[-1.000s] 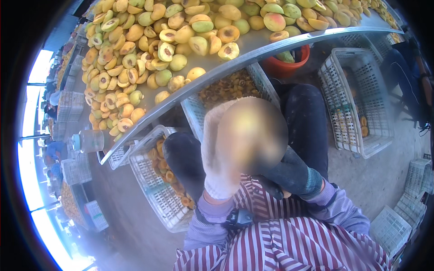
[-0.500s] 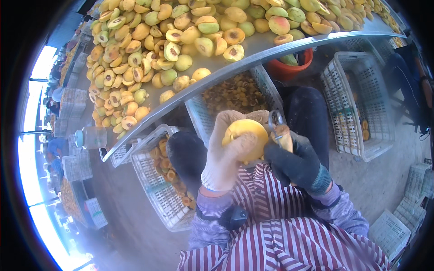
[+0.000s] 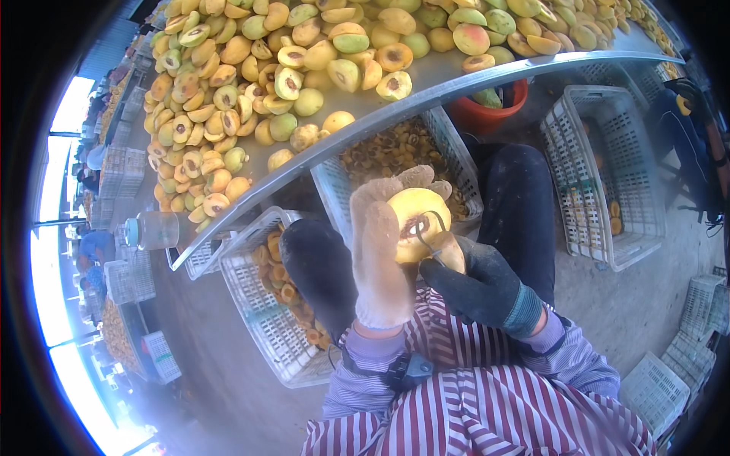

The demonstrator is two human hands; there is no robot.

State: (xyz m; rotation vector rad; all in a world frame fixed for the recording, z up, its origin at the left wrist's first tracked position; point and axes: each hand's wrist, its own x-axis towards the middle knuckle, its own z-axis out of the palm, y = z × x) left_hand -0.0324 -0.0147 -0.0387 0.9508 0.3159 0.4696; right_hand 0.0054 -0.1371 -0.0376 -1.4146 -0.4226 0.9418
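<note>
My left hand [image 3: 377,254], in a pale knitted glove, is closed around a yellow peach half [image 3: 414,205]. The half's cut face shows a brown-edged pit hollow. My right hand [image 3: 487,283], in a dark glove with a teal cuff, grips a pitting tool [image 3: 452,254] by its thick wooden-looking handle. The tool's curved metal loop crosses the cut face beside the hollow; whether it has entered the flesh I cannot tell. Both hands are above my lap, in front of the striped apron [image 3: 479,403].
A metal table [image 3: 357,114] with a raised rim bears many peach halves [image 3: 228,99]. Beneath it stands a crate [image 3: 331,190] of brown scraps. Another crate [image 3: 258,334] of peach pieces is at left, a white crate [image 3: 601,243] and red bucket [image 3: 490,115] at right.
My left hand has turned the peach half so its cut face shows. My right hand has moved left and slightly down, bringing the tool's loop onto that face.
</note>
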